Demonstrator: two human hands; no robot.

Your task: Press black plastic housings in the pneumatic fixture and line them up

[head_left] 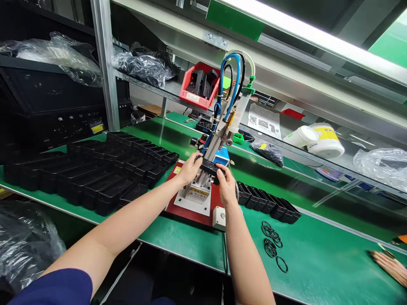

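Note:
A black plastic part (209,166) with a round pattern on top is held between my two hands at the press machine (219,137). My left hand (190,168) pinches its left end, and my right hand (226,182) grips its right end, fingers bent round it. The part lies over the metal fixture (201,182), beneath the press head; whether it rests on the fixture I cannot tell. Below my right hand is a small white switch box (219,218). To the right on the green table lie several black rings (270,248).
Rows of black plastic housings (104,169) fill the left of the table; a shorter row (270,203) stands right of the press. A red bin (200,87) and white tubs (324,140) sit on the shelf. Another person's hand (389,267) shows at the right edge.

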